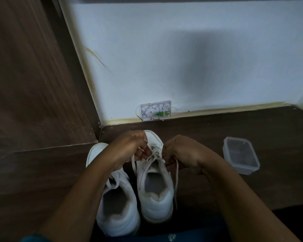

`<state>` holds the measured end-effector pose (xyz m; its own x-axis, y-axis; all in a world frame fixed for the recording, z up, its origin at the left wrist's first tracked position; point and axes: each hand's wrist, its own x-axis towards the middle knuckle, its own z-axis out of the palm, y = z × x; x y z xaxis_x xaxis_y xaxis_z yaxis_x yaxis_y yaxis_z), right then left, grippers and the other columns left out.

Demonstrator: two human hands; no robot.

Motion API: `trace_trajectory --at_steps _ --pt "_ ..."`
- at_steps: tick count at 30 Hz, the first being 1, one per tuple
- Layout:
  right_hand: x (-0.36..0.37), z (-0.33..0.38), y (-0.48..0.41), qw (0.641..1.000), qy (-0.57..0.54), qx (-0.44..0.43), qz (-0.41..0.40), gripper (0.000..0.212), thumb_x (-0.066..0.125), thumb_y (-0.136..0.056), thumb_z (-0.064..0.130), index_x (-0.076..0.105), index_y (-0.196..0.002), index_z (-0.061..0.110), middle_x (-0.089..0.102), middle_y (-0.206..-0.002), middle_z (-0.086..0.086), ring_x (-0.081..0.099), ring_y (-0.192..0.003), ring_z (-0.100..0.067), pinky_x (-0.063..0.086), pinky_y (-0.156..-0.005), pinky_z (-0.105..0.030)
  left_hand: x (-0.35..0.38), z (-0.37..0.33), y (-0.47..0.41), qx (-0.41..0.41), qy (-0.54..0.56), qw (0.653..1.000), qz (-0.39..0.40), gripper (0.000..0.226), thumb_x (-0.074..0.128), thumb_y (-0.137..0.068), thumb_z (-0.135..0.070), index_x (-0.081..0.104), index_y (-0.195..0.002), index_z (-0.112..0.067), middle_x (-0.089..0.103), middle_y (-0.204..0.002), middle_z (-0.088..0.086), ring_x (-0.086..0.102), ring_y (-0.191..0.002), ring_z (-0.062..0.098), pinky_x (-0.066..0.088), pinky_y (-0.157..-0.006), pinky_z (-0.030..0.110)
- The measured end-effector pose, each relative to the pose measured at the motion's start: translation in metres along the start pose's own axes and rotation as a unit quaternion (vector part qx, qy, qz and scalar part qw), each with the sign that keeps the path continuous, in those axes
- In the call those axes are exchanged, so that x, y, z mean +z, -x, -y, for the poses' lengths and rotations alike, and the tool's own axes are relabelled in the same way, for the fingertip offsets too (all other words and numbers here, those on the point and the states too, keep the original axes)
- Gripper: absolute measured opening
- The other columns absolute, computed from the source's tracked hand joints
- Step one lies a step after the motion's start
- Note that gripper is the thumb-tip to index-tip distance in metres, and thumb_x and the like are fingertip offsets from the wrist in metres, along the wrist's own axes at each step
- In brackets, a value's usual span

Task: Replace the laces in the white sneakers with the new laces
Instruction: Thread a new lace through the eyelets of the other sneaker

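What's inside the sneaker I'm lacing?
Only a grey insole shows inside the sneaker. Its toe end is covered by the laces, the left hand and the right hand.

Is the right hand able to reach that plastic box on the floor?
Probably yes: the plastic box sits beside the right hand with bare floor between, though that hand pinches a lace it must drop first.

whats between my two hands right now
Head view: between the left hand and right hand lies the laced front of the right sneaker, its lace crossing there. Each hand pinches a strand of it.
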<state>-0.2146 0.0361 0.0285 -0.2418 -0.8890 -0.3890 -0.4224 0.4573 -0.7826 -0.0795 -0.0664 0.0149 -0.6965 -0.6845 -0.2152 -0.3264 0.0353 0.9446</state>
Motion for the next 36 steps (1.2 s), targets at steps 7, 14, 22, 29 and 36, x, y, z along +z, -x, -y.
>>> trace_trajectory --at_steps 7,14,22,29,36 --pt "0.006 0.000 -0.003 0.995 0.065 -0.034 -0.072 0.015 0.055 -0.082 0.006 0.064 -0.077 -0.005 0.065 -0.077 -0.018 0.066 -0.068 -0.026 0.056 -0.069 -0.037 -0.001 0.001 -0.001 -0.002 -0.025 0.999 -0.019 0.021 0.041 -0.085 0.003 0.054 -0.071 -0.004 0.064 -0.064 0.008 0.059 -0.060 0.018 0.046 -0.071 0.036" --pt "0.009 0.000 -0.006 0.982 0.156 -0.073 -0.083 0.021 0.051 -0.085 0.005 0.067 -0.090 -0.007 0.067 -0.088 -0.023 0.056 -0.062 -0.022 0.033 -0.039 -0.015 -0.007 0.011 0.003 0.059 -0.182 0.981 0.038 0.027 0.076 -0.070 -0.004 0.055 -0.080 -0.017 0.060 -0.071 0.001 0.054 -0.063 0.014 0.047 -0.062 0.035" --pt "0.013 0.001 -0.008 0.975 0.197 -0.085 -0.055 0.016 0.060 -0.087 0.011 0.071 -0.098 0.007 0.068 -0.105 -0.011 0.062 -0.096 -0.020 0.041 -0.071 -0.021 -0.005 0.017 -0.003 0.082 -0.202 0.976 0.012 0.029 0.051 -0.085 0.008 0.047 -0.077 -0.020 0.052 -0.069 0.003 0.048 -0.058 0.014 0.044 -0.058 0.034" --pt "0.012 0.003 -0.007 0.976 0.197 -0.077 -0.052 0.035 0.044 -0.087 0.000 0.041 -0.065 0.027 0.052 -0.094 -0.005 0.047 -0.087 -0.016 0.036 -0.069 -0.023 -0.008 0.018 -0.004 0.055 -0.157 0.985 0.040 0.029 0.051 -0.086 0.007 0.049 -0.086 -0.021 0.056 -0.077 0.008 0.052 -0.061 0.016 0.046 -0.060 0.033" --pt "0.007 0.004 -0.007 0.984 0.162 -0.068 -0.028 0.020 0.049 -0.092 0.007 0.054 -0.075 0.017 0.058 -0.086 -0.003 0.053 -0.066 -0.011 0.033 -0.036 -0.006 -0.014 0.015 -0.001 0.069 -0.154 0.983 0.070 0.029 0.069 -0.073 0.002 0.055 -0.088 -0.019 0.058 -0.072 0.005 0.053 -0.059 0.017 0.045 -0.063 0.036"
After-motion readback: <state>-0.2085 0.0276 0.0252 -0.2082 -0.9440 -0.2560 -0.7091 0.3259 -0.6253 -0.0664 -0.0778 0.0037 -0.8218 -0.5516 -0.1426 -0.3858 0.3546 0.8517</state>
